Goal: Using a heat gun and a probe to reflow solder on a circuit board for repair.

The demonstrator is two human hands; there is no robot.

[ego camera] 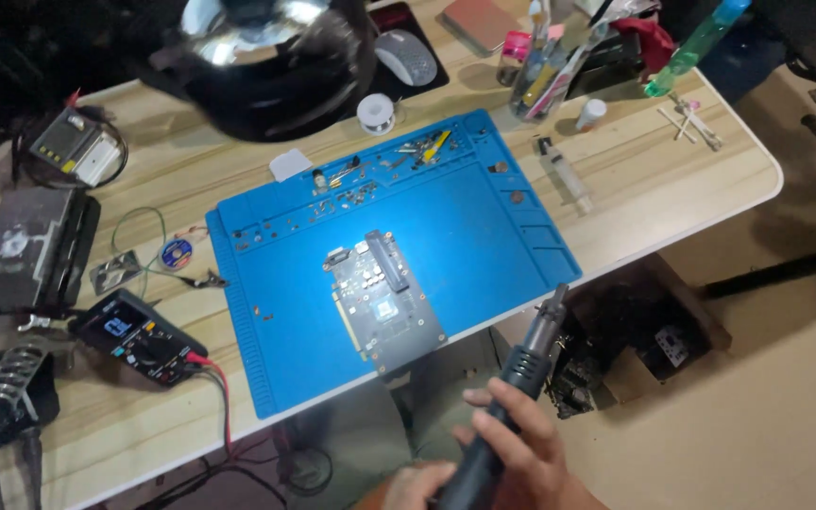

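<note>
My right hand [521, 439] is closed around the black handle of a hot-air soldering tool [533, 345]. Its metal nozzle points up toward the near edge of the blue work mat [493, 227]. My left hand [413, 484] sits low in the view, curled on the bottom end of the same handle. A dark circuit board [384, 302] lies on the mat left of the nozzle, overhanging the table's front edge a little. Small screws and parts [370, 179] fill the mat's far trays.
A black multimeter [139, 338] with red lead sits left of the mat, beside a soldering-iron stand [7, 382] and a black box [25, 250]. At the back are a dark helmet [266, 57], mouse [406, 57], solder spool [375, 113], tool cup [540, 76] and syringe [564, 175]. A box of parts [635, 345] stands on the floor.
</note>
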